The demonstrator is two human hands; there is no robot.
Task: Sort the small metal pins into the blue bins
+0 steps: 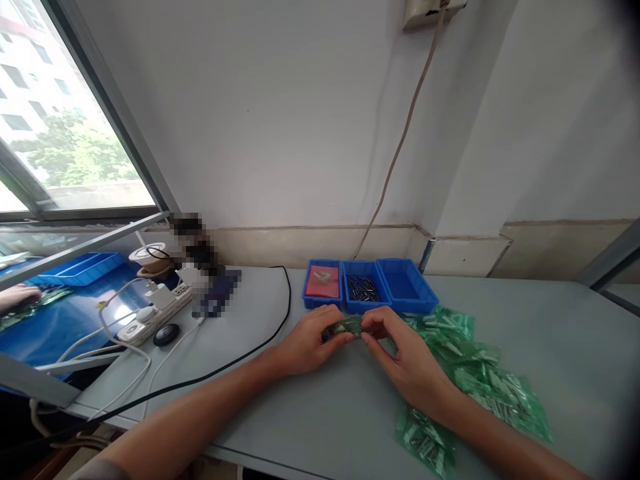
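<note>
Both hands meet over the grey table in front of the blue bins, gripping a small green plastic bag between them. My left hand has its fingers closed around the bag's left end. My right hand pinches the opposite end between thumb and fingers. What the bag contains is too small to make out. Beside and under my right forearm lie several green plastic bags with small metal parts inside. Just beyond the hands, a blue bin holds dark metal pins or screws.
A left blue bin contains a red packet; the right blue bin adjoins the middle one. A black cable crosses the table at left, near a power strip and a black mouse. Another person's hand shows far left.
</note>
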